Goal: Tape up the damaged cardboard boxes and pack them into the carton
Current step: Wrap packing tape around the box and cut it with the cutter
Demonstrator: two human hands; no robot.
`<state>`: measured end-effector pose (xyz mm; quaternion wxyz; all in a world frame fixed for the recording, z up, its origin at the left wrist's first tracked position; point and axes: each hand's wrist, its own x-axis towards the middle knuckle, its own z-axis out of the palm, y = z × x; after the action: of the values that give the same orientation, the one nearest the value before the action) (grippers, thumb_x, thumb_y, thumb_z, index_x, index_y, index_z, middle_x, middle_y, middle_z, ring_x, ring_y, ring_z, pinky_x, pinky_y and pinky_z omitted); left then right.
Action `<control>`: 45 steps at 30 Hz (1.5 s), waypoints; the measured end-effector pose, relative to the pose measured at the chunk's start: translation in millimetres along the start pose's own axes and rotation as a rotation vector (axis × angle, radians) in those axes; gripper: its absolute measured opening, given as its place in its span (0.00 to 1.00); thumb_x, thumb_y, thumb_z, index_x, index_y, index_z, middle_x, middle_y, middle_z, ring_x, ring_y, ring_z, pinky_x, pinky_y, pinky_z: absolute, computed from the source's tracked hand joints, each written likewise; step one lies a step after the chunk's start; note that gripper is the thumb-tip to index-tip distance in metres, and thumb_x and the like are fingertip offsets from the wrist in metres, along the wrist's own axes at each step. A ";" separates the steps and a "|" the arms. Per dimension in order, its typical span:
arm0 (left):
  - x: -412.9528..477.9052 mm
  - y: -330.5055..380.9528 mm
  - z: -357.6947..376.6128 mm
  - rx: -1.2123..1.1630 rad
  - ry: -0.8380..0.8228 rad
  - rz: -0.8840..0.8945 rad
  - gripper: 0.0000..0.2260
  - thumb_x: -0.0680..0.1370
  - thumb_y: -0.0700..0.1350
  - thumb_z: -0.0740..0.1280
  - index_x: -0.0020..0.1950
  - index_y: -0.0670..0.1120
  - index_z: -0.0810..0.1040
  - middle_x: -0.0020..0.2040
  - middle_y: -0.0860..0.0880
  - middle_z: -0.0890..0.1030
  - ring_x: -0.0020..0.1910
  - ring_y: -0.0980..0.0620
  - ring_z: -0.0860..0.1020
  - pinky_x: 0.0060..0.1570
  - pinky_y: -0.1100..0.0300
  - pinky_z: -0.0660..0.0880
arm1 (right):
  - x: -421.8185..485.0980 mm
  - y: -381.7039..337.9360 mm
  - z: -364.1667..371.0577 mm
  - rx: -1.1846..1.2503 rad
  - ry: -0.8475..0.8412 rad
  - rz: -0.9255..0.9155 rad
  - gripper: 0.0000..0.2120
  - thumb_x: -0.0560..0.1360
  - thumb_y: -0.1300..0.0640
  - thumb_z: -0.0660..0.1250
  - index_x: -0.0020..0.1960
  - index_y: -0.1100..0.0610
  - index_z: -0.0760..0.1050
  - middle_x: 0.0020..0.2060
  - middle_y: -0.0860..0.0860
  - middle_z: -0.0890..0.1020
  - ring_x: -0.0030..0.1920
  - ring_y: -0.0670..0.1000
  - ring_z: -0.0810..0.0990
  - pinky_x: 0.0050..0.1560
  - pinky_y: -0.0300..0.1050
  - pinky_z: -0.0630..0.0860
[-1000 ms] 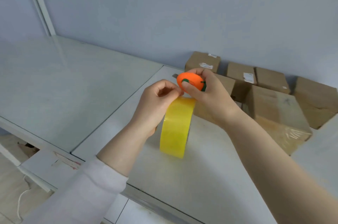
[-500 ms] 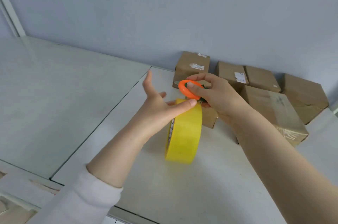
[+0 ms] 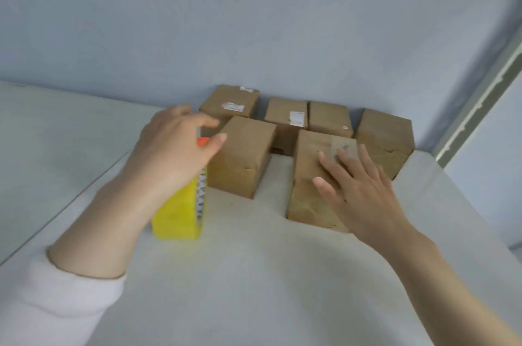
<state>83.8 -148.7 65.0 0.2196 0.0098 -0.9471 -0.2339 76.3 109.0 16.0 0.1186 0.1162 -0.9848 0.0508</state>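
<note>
A yellow tape roll point(image 3: 176, 210) stands on edge on the white table point(image 3: 254, 275). My left hand point(image 3: 172, 153) grips it from above, and an orange cutter point(image 3: 202, 142) shows just under my thumb. My right hand point(image 3: 358, 193) is spread flat, fingers straight, over the top of the front right cardboard box point(image 3: 306, 165); whether it touches is unclear. A second brown box point(image 3: 240, 156) stands right next to the tape roll.
Several more brown boxes line the wall behind: one with a label point(image 3: 230, 102), two side by side point(image 3: 286, 117), point(image 3: 329, 118), and one at the far right point(image 3: 384, 134). A seam runs through the tabletop on the left. A metal frame stands at the right.
My right hand let go of the orange cutter and moved right over the front right box. My left hand closed over the top of the tape roll. The view swung towards the boxes.
</note>
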 end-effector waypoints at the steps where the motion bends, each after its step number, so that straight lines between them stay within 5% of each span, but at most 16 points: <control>1: -3.3 17.1 10.4 -0.084 0.034 0.087 0.17 0.75 0.55 0.65 0.62 0.53 0.78 0.69 0.46 0.70 0.70 0.48 0.66 0.66 0.61 0.59 | -2.8 9.7 2.5 0.063 -0.001 -0.040 0.34 0.71 0.35 0.35 0.75 0.43 0.50 0.77 0.46 0.51 0.76 0.50 0.41 0.73 0.44 0.44; 3: -8.0 51.2 38.2 -0.223 -0.080 0.228 0.22 0.73 0.61 0.63 0.65 0.57 0.74 0.72 0.51 0.66 0.72 0.55 0.62 0.65 0.66 0.55 | -4.0 23.4 3.4 0.227 0.017 -0.125 0.34 0.72 0.37 0.37 0.75 0.46 0.52 0.76 0.45 0.52 0.76 0.47 0.42 0.70 0.35 0.41; 7: -9.2 84.4 93.5 -0.146 -0.564 0.276 0.36 0.67 0.72 0.57 0.73 0.63 0.58 0.77 0.59 0.45 0.75 0.60 0.39 0.74 0.50 0.48 | -2.5 47.3 6.0 0.436 0.054 -0.275 0.30 0.75 0.42 0.51 0.74 0.53 0.59 0.73 0.43 0.57 0.75 0.44 0.49 0.73 0.38 0.52; 10: -10.2 80.3 112.3 -0.049 -0.470 0.294 0.35 0.71 0.64 0.64 0.75 0.58 0.57 0.77 0.58 0.49 0.75 0.56 0.43 0.74 0.51 0.50 | 0.8 58.3 7.4 0.489 0.018 -0.411 0.28 0.75 0.51 0.60 0.72 0.58 0.59 0.73 0.49 0.58 0.75 0.49 0.50 0.74 0.38 0.51; 12: -16.3 79.4 109.1 0.048 -0.357 0.312 0.35 0.69 0.69 0.59 0.73 0.59 0.61 0.75 0.58 0.57 0.73 0.55 0.51 0.69 0.57 0.58 | 5.2 69.9 1.5 0.543 -0.083 -0.481 0.27 0.75 0.58 0.64 0.71 0.56 0.58 0.74 0.51 0.56 0.75 0.49 0.48 0.73 0.34 0.48; 15: -32.6 80.7 90.6 0.068 -0.208 0.373 0.33 0.68 0.75 0.48 0.67 0.63 0.69 0.60 0.63 0.71 0.59 0.60 0.62 0.52 0.62 0.71 | 12.4 103.3 -20.0 0.619 -0.303 -0.482 0.25 0.76 0.64 0.65 0.67 0.44 0.67 0.74 0.44 0.58 0.74 0.39 0.51 0.73 0.35 0.55; 18: -37.8 87.7 75.8 -0.089 -0.152 0.381 0.23 0.73 0.69 0.51 0.57 0.62 0.77 0.47 0.66 0.74 0.50 0.64 0.69 0.41 0.65 0.70 | 12.2 116.9 -38.9 0.622 -0.365 -0.371 0.24 0.77 0.68 0.60 0.56 0.38 0.76 0.70 0.38 0.66 0.72 0.36 0.58 0.72 0.38 0.58; 20: -24.2 93.3 75.3 -0.148 -0.149 0.347 0.18 0.76 0.63 0.53 0.59 0.62 0.76 0.53 0.65 0.74 0.55 0.64 0.70 0.47 0.67 0.68 | 11.2 104.3 -41.8 0.656 -0.239 -0.269 0.18 0.78 0.64 0.59 0.54 0.42 0.78 0.66 0.38 0.71 0.71 0.38 0.61 0.70 0.35 0.58; 22: -2.4 96.7 81.6 -0.105 -0.221 0.306 0.18 0.79 0.58 0.54 0.67 0.60 0.70 0.68 0.61 0.68 0.68 0.62 0.63 0.59 0.62 0.65 | 10.4 83.3 -37.2 0.623 -0.098 -0.191 0.14 0.80 0.55 0.58 0.63 0.49 0.74 0.69 0.43 0.69 0.73 0.41 0.57 0.68 0.30 0.54; 24: 14.9 98.5 91.1 -0.027 -0.408 0.288 0.20 0.81 0.54 0.53 0.74 0.55 0.62 0.76 0.57 0.56 0.75 0.59 0.51 0.70 0.58 0.54 | 10.1 63.2 -27.2 0.443 -0.107 -0.177 0.23 0.80 0.48 0.53 0.73 0.56 0.62 0.74 0.48 0.60 0.76 0.46 0.47 0.72 0.41 0.48; 28: 16.8 94.7 104.6 -0.011 -0.670 0.283 0.24 0.82 0.53 0.49 0.77 0.49 0.51 0.77 0.53 0.56 0.76 0.52 0.50 0.71 0.58 0.50 | 14.8 61.1 -18.1 0.202 -0.291 -0.202 0.24 0.82 0.50 0.44 0.76 0.53 0.47 0.77 0.47 0.48 0.75 0.48 0.38 0.73 0.47 0.37; 34: 16.6 105.0 104.8 0.148 -0.478 0.338 0.24 0.82 0.56 0.45 0.77 0.51 0.53 0.76 0.47 0.60 0.75 0.46 0.57 0.71 0.51 0.55 | 24.7 52.8 -27.7 0.236 -0.285 -0.171 0.23 0.83 0.54 0.44 0.76 0.58 0.46 0.77 0.51 0.47 0.75 0.48 0.38 0.71 0.42 0.37; 41: 27.6 107.9 114.9 0.072 -0.719 0.323 0.22 0.82 0.55 0.43 0.76 0.53 0.54 0.77 0.51 0.58 0.75 0.48 0.57 0.72 0.46 0.54 | 26.8 42.7 -14.0 0.139 -0.302 -0.135 0.24 0.83 0.52 0.42 0.76 0.58 0.43 0.77 0.51 0.45 0.75 0.47 0.37 0.72 0.42 0.37; 45: 29.1 106.7 123.7 0.107 -0.625 0.322 0.23 0.82 0.55 0.42 0.76 0.51 0.57 0.78 0.50 0.53 0.77 0.49 0.51 0.73 0.46 0.49 | 30.6 46.8 -9.3 0.134 -0.243 -0.077 0.24 0.83 0.53 0.42 0.76 0.58 0.46 0.77 0.52 0.49 0.76 0.48 0.40 0.73 0.44 0.39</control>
<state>14.5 -3.0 26.5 -0.0478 -0.1999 -0.9689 -0.1379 38.2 148.8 29.1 -0.0077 0.1669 -0.9811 0.0973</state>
